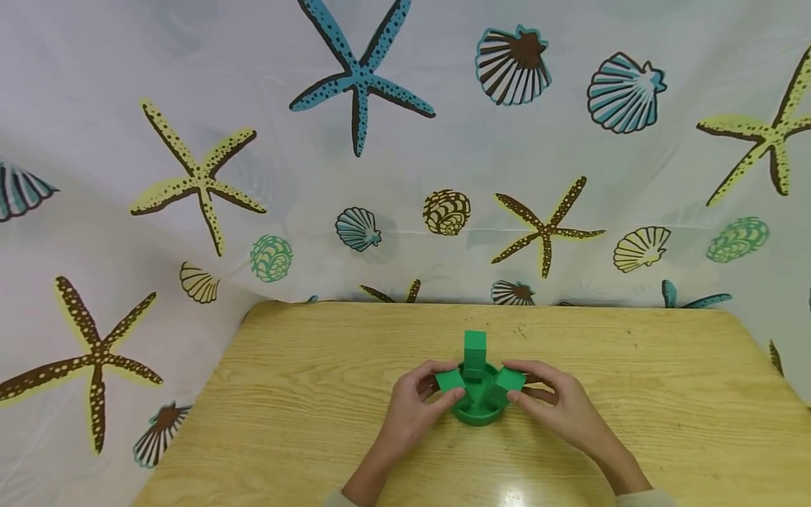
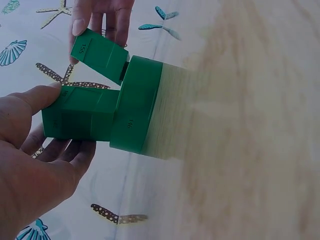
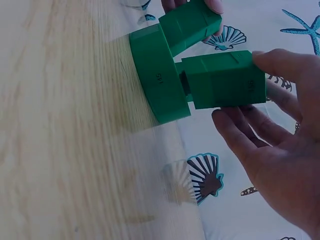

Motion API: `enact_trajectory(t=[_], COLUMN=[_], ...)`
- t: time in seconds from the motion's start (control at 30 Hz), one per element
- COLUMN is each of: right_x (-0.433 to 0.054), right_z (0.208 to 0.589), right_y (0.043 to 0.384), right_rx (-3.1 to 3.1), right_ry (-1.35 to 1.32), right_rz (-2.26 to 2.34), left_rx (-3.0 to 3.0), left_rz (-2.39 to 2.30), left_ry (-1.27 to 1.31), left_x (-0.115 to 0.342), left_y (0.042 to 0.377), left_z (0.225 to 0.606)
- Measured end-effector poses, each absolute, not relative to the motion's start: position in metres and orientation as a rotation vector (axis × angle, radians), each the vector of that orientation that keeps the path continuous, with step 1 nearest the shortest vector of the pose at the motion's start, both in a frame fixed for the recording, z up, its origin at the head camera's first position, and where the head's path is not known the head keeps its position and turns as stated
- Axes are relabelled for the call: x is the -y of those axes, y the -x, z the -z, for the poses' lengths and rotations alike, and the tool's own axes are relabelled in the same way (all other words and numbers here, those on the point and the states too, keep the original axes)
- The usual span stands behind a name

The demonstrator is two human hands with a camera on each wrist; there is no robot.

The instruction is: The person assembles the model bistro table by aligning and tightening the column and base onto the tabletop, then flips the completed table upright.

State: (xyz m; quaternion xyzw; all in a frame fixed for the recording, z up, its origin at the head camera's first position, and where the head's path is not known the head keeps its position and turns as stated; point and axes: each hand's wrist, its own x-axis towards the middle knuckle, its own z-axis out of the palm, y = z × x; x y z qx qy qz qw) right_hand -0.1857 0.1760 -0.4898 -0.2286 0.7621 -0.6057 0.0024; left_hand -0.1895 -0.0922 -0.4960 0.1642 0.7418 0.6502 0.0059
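A round green base with a low rim (image 1: 478, 420) stands on the table, with several block-shaped green pieces around its inside. My left hand (image 1: 407, 405) pinches the left green block (image 1: 450, 381) between thumb and fingers. On the other side my right hand (image 1: 565, 405) grips the right green block (image 1: 510, 380), which leans outward. Between the hands, at the back of the base, a third green block (image 1: 475, 350) stands upright and untouched. In the right wrist view a narrow dark gap shows between the right block (image 3: 222, 82) and the base (image 3: 157, 75). Small dark numbers mark the pieces.
The light wooden table (image 1: 304, 408) stretches out on both sides of the base. Behind it and at its sides hangs a white cloth (image 1: 405, 176) printed with starfish and shells.
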Motion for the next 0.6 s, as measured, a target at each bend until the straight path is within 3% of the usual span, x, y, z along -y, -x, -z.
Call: enact_trajectory(t=[0.6], right_x=[-0.186], right_z=[0.485], right_y=[0.186], right_rx=[-2.281], right_ry=[0.865], right_rz=[1.892], left_rx=[-2.321], left_rz=[-2.051], left_ry=[-0.536], left_x=[0.092], left_y=[0.189], left_z=[0.497])
